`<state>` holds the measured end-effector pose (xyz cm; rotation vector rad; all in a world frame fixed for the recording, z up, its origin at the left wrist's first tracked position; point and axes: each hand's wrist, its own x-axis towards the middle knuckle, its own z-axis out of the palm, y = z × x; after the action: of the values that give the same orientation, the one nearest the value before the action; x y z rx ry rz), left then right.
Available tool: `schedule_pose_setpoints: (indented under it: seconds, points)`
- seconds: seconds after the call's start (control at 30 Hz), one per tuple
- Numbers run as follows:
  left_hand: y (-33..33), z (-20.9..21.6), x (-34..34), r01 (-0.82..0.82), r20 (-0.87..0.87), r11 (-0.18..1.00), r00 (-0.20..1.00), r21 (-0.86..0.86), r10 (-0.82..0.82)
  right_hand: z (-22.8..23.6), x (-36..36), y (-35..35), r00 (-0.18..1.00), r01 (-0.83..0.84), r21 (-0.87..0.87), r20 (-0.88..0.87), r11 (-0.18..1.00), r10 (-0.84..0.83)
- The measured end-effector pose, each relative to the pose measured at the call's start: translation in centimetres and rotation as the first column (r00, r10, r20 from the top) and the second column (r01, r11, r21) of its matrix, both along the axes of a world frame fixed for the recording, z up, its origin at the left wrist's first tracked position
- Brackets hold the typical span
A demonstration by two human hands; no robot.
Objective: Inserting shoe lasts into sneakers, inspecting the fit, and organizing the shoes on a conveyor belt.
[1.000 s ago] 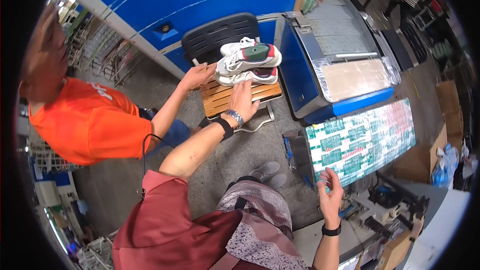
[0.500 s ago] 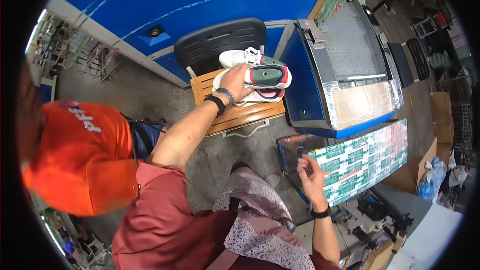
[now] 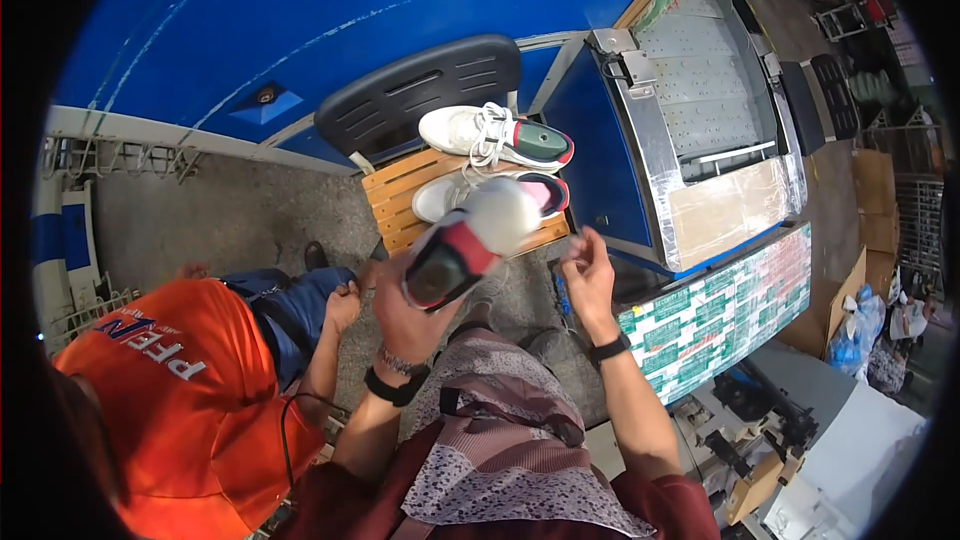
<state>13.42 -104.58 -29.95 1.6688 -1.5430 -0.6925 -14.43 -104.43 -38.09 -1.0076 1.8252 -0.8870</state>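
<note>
My left hand (image 3: 402,312) is closed round the heel end of a sneaker (image 3: 455,260) with a white toe and a dark green and red heel. It is lifted in front of the chair and blurred by motion. Behind it, a laced white sneaker (image 3: 455,132) with a green and red heel lies on the wooden slatted seat (image 3: 400,202). A second sneaker (image 3: 432,200), pink inside, rests beside that one, partly covered by the held shoe. My right hand (image 3: 590,285) hovers to the right with fingers curled in a loose pinch; anything between the fingertips cannot be made out.
The chair's black backrest (image 3: 420,90) stands against a blue wall (image 3: 330,0). At the right are a metal-topped blue machine (image 3: 730,205) and a green-and-white box (image 3: 720,310). A person in an orange shirt (image 3: 200,390) is close on my left, a hand (image 3: 343,307) near my left forearm.
My left hand has lifted one sneaker off the seat and drawn it toward me. My right hand has moved up and left. The person in orange has shifted, and one of their hands now shows.
</note>
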Motion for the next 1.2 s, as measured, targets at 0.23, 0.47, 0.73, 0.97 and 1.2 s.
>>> schedule_pose_setpoints:
  seconds: [0.23,0.47,0.73,0.97,1.2]
  points:
    - [4.2,-8.7,5.7,-0.342,0.283,0.903,0.921,0.26,0.267,2.1,0.3,-13.7,0.786,-0.428,-0.231,-0.572,0.874,0.234]
    - [4.9,-10.5,6.5,-0.352,0.461,0.921,0.854,0.17,0.241,-0.9,1.4,-22.1,0.418,-0.714,0.23,-0.618,0.662,0.666]
    - [5.0,-7.2,6.9,-0.124,0.3,0.975,0.952,0.182,0.065,-1.3,3.9,-23.5,0.319,-0.69,0.319,-0.672,0.65,0.668]
    - [1.7,-11.4,6.6,0.408,0.387,0.878,0.789,0.25,-0.477,0.4,5.4,-15.9,0.586,-0.745,-0.322,-0.734,0.584,0.343]
    - [0.6,-11.5,5.3,0.426,0.362,0.86,0.782,0.282,-0.507,-2.1,3.3,-7.7,0.368,-0.825,0.029,-0.731,0.565,0.575]
